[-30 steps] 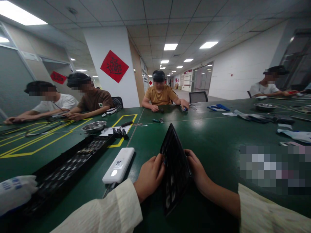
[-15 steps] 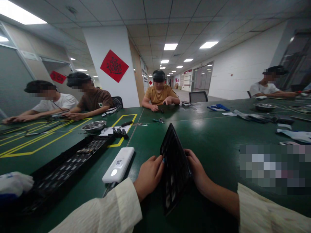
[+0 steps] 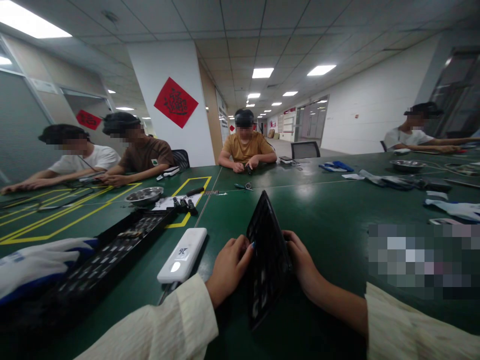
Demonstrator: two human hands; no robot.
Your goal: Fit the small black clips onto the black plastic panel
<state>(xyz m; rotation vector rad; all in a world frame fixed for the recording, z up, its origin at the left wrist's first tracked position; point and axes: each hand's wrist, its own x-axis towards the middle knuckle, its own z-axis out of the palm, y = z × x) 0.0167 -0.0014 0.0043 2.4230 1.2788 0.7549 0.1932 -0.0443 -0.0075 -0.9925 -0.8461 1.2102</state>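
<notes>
A thin black panel (image 3: 268, 265), apparently divided into shallow recesses with some pale spots, stands tilted on edge in front of me. My left hand (image 3: 230, 267) is closed at its left side, thumb and fingers at the edge. A tiny blue spot shows at the thumb tip; I cannot tell what it is. My right hand (image 3: 302, 260) grips the panel from the right, its fingertips partly hidden behind it. Left of my left hand lies a white power bank (image 3: 182, 255) labelled 26, with a cable at its near end.
A long black tray (image 3: 112, 260) of small metallic parts lies at left, with a co-worker's gloved hand (image 3: 41, 265) over it. Beyond are a metal bowl (image 3: 144, 195), black cylindrical parts (image 3: 185, 205) and pliers (image 3: 243, 186). Gloves (image 3: 455, 207) lie right. Several people sit around the green table.
The co-worker's gloved hand has come in from the left, spreading over the tray. The panel has turned slightly in my hands. Across the table, a person's hands have moved together at a small dark object.
</notes>
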